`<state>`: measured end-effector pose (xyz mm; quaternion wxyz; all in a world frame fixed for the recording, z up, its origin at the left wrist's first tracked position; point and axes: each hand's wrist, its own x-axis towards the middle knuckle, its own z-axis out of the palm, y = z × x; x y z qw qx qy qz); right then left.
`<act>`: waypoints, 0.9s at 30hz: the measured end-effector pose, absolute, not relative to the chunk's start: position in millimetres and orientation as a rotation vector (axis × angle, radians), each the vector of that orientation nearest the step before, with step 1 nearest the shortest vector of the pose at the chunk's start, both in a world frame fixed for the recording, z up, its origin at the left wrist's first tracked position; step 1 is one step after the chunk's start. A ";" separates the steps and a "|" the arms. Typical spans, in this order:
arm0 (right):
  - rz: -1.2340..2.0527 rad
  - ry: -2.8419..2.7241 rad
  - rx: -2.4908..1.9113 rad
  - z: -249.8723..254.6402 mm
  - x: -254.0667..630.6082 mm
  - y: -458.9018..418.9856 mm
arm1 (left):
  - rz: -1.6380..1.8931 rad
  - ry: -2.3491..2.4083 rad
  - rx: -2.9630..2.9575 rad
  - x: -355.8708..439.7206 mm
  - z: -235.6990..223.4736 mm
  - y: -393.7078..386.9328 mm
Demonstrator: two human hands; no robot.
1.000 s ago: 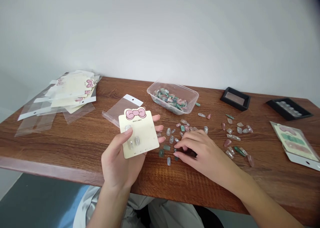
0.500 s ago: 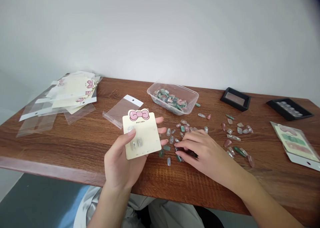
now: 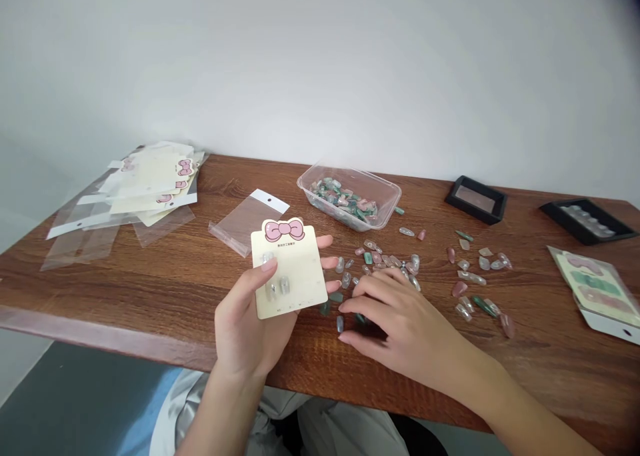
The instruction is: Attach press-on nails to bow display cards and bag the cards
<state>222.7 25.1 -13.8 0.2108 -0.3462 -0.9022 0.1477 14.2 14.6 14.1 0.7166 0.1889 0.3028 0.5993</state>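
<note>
My left hand (image 3: 250,326) holds a cream card (image 3: 303,276) with a pink bow printed at its top, gripping it from below with the thumb on its face. Several clear press-on nails (image 3: 277,279) sit on the card, one partly under my thumb. My right hand (image 3: 403,329) lies curved over scattered press-on nails (image 3: 380,263) on the wooden table (image 3: 125,276). Its fingertips are near the nails, and the palm hides some of them. I cannot see whether it holds one.
A clear plastic tub (image 3: 350,173) of mixed nails stands at the back. A clear bag (image 3: 245,219) lies behind the card. Stacked cards and bags (image 3: 150,189) are at the left. Black trays (image 3: 475,199) (image 3: 587,221) and a bagged card (image 3: 595,293) are at the right.
The whole view has shifted slightly, with the table contents appearing further right. My right hand's fingertips have slid toward the table's near edge. My left hand still holds the card.
</note>
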 end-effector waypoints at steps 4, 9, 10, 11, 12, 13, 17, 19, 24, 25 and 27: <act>0.372 -2.511 -0.902 -21.7 218.5 22.5 | 1.324 0.676 0.398 14.5 13.1 14.2; 0.234 -2.547 -0.841 -21.9 217.8 22.2 | 1.310 0.678 0.421 15.7 13.6 13.8; 0.212 -2.535 -0.828 -19.8 218.7 23.0 | 1.309 0.679 0.420 16.3 14.0 13.4; 0.191 -2.503 -0.821 -16.8 220.1 23.8 | 1.306 0.679 0.417 16.8 14.4 12.6; 0.172 -2.451 -0.818 -13.1 221.9 24.6 | 1.303 0.678 0.413 17.4 14.8 11.7; 0.152 -2.385 -0.823 -8.9 223.8 25.2 | 1.298 0.676 0.412 18.0 15.0 10.5; 0.070 -2.147 -0.922 6.9 230.0 22.5 | 1.278 0.658 0.422 22.4 13.7 5.6; 0.077 -2.131 -0.915 10.2 230.5 19.3 | 1.235 0.629 0.429 27.4 10.7 4.5; 0.128 -2.197 -0.786 5.3 224.3 15.4 | 1.111 0.576 0.400 45.7 -1.7 4.3; 0.125 -2.203 -0.783 3.9 222.9 15.4 | 1.102 0.556 0.394 48.8 -3.9 4.1; 0.118 -2.207 -0.789 2.0 220.8 15.5 | 1.095 0.504 0.381 53.1 -7.2 3.4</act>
